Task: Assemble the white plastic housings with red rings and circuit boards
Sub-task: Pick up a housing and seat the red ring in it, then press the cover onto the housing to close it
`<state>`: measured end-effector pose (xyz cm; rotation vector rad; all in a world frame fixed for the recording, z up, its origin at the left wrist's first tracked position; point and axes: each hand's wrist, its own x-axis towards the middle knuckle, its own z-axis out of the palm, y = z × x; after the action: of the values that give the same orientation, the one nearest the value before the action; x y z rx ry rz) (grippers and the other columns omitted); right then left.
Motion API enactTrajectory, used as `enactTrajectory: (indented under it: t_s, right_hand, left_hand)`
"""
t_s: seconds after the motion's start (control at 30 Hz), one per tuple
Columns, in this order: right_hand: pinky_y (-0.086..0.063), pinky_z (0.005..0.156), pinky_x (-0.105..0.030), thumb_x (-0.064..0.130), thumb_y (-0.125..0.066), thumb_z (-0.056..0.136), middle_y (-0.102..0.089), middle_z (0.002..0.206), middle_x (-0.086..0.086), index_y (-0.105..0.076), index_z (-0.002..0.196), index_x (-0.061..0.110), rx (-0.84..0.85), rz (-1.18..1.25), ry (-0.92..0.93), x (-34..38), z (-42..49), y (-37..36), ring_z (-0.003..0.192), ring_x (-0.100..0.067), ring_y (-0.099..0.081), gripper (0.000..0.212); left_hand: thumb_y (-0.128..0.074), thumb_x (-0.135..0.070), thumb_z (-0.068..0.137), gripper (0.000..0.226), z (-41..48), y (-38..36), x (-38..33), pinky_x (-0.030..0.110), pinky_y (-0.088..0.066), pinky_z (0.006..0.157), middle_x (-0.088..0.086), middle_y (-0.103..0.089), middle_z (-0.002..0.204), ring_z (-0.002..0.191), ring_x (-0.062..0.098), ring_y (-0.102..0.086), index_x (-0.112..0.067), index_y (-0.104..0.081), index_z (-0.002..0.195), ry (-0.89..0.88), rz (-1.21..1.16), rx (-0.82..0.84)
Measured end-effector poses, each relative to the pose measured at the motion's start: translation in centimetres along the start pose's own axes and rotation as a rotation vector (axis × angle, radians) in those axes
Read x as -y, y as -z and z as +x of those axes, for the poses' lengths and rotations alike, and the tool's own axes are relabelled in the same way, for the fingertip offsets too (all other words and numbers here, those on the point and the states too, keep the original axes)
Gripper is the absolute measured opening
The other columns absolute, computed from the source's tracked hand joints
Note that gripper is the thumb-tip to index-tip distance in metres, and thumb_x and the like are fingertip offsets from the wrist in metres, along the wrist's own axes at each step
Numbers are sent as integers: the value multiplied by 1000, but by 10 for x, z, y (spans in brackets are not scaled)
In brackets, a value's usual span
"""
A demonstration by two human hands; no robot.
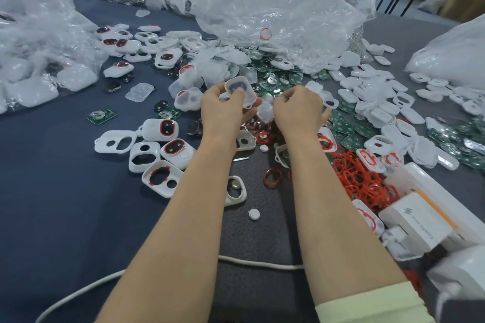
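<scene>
My left hand [224, 109] grips a translucent white housing [242, 89] with dark inner parts, held up above the table's middle. My right hand [298, 109] is beside it, fingers curled, pinching something small that I cannot make out; a clear plastic piece [265, 111] sits between the two hands. Green circuit boards [275, 78] lie in a pile just beyond the hands. Red rings [359, 178] are heaped at the right. White housings, some with red rings fitted [168, 127], lie at the left.
Crumpled clear plastic bags [275, 8] rise at the back, and more bags [39, 42] at the left. White boxes [417, 220] stand at the right edge. A white cable [257, 263] crosses the dark table near me. More white shells [380, 107] are strewn at the right.
</scene>
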<state>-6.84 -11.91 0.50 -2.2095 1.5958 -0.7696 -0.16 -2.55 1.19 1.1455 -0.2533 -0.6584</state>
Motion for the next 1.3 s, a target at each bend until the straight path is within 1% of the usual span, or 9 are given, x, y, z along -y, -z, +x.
enactTrajectory:
  t_s: [0.23,0.3,0.4,0.5,0.63,0.77,1.03,1.2,1.3]
  right_hand:
    - [-48,92,-42,25,-52,88,-67,109,-1,-73,95,28,-4,336,-44,0,-1,18,104,-28,-59,23]
    - [-55,81,-40,14,-50,88,-67,91,7,-73,94,26,13,515,-67,-3,-2,25,83,-19,-62,26]
    - [-50,62,-19,8,-49,91,-64,75,11,-73,100,18,5,512,-19,-9,-5,31,59,-6,-55,27]
    - [-55,74,-32,10,-49,93,-64,82,7,-70,106,16,10,448,22,-13,-9,34,74,-15,-64,26]
    - [-43,82,-25,21,-56,91,-66,113,2,-65,117,18,196,235,169,-16,-15,38,96,-10,-55,27]
    - [-40,104,-46,37,-66,86,-61,127,-1,-64,120,21,400,22,232,-16,-15,42,122,-24,-52,37]
    - [-39,103,-49,23,-61,88,-57,124,-5,-66,115,25,298,12,277,-12,-20,50,120,-27,-49,27]
    - [-44,99,-46,35,-72,83,-52,129,-10,-60,125,23,563,-186,314,-6,-23,48,119,-33,-48,46]
    - [-45,98,-47,32,-73,82,-48,130,-13,-59,126,22,531,-176,302,-2,-24,41,118,-35,-48,48]
  left_hand:
    - [-48,-4,97,11,-1,0,0,17,-54,54,18,-62,113,66,13,-72,-13,-53,102,23,14,34]
    - [-49,-5,97,10,-1,-1,0,19,-55,55,15,-61,112,69,16,-73,-14,-54,98,41,25,65]
    - [-50,-7,97,10,-2,-2,1,22,-58,59,12,-59,112,74,21,-73,-15,-55,96,53,53,96]
    - [-49,-8,98,9,-2,-3,1,25,-60,63,12,-58,113,78,23,-73,-15,-55,98,59,68,100]
    - [-48,-7,98,12,-3,-3,0,24,-59,61,16,-58,118,73,19,-73,-16,-54,94,59,75,87]
    - [-45,-5,98,11,-3,-3,-1,21,-58,58,15,-59,116,66,14,-72,-12,-53,101,57,66,74]
    - [-44,-6,99,16,-1,-4,1,23,-59,62,14,-59,115,63,13,-71,-9,-53,112,66,60,47]
    - [-44,-5,98,19,-1,-4,2,22,-59,60,16,-59,116,63,13,-71,-6,-52,116,62,70,48]
    - [-43,-3,98,17,-1,-4,1,20,-56,56,15,-60,110,60,12,-70,-6,-52,112,54,65,56]
